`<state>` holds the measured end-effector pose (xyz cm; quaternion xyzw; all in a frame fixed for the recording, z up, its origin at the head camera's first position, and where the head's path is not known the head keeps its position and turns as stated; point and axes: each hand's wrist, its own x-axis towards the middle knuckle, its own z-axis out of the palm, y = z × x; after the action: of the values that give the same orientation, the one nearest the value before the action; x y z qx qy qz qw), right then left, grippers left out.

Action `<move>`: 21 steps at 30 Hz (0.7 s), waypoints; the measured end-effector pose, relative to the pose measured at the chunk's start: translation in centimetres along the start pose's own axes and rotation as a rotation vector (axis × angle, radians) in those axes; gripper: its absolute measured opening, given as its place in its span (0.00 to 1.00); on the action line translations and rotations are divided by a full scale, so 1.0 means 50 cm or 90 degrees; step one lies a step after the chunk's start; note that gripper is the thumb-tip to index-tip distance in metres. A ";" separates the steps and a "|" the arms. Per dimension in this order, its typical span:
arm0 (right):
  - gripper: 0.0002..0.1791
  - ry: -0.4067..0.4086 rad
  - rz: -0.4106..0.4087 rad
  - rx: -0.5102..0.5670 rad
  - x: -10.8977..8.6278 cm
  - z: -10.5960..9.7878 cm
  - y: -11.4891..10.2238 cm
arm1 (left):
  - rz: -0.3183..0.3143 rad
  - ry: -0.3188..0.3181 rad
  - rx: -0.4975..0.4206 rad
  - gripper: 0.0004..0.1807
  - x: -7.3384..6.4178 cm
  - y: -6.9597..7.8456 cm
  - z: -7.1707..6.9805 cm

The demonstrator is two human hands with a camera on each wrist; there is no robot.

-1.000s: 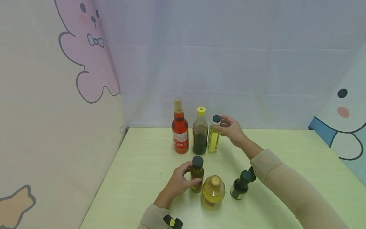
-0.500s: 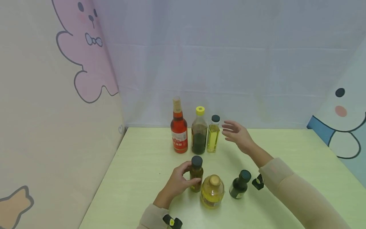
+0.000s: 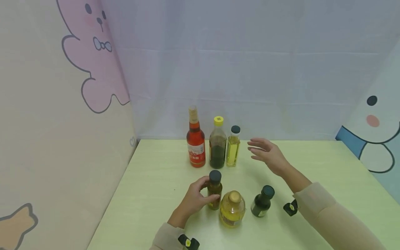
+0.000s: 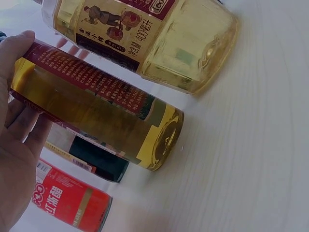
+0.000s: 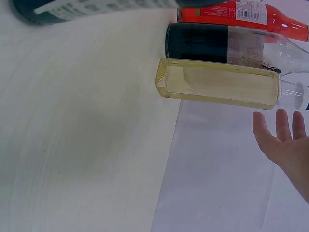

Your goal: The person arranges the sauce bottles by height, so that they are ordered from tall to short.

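One creased cloth (image 3: pixel 250 69) stands behind the tabletop (image 3: pixel 150 194). Tallest along the far edge is the red bottle (image 3: pixel 196 149), with the yellow-capped bottle (image 3: pixel 217 152) just beside it. Nearer sits the round gold-capped bottle (image 3: pixel 232 210). Third in the far row, the slim bottle (image 3: pixel 232 152) stands apart from the right hand (image 3: pixel 271 156), whose fingers are spread and hold nothing. The left hand (image 3: pixel 194 198) grips the upright brown bottle (image 3: pixel 215 190), close beside the gold-capped one. Smallest, the dark bottle (image 3: pixel 260 205) stands right of both.
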<state>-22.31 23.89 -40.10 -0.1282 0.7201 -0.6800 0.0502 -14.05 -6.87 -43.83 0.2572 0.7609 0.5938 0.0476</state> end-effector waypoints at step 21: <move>0.18 -0.049 -0.093 0.002 -0.122 -0.030 0.008 | 0.033 0.022 0.000 0.24 0.007 -0.076 0.012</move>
<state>-16.85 26.91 -41.00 -0.2066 0.7054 -0.6775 0.0285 -15.37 -6.79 -47.44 0.2666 0.7549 0.5989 0.0193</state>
